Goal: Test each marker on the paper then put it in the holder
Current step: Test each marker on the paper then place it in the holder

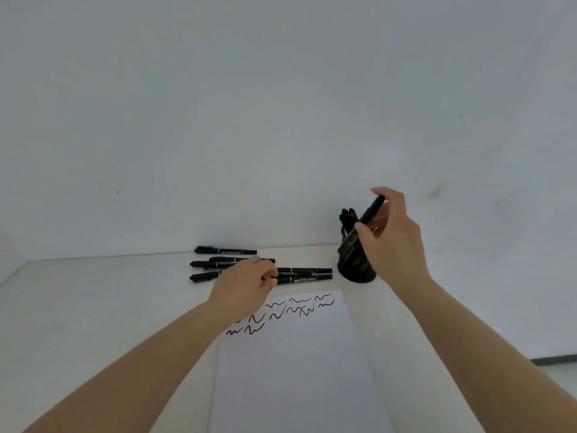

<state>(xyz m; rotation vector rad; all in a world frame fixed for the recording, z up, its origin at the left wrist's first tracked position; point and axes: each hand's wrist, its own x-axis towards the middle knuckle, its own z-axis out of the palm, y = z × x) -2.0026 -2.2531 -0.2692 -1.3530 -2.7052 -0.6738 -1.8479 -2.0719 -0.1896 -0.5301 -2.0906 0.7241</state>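
Observation:
My right hand pinches a black marker, tilted, its lower end over the black holder, which stands at the back right with several markers upright in it. My left hand lies over a row of several black markers flat on the table, its fingertips curled around one of them. A white sheet of paper lies in front, with several black squiggles along its far edge.
The white table meets a plain white wall just behind the markers. One marker lies against the wall at the back. The table's right edge shows as a dark strip.

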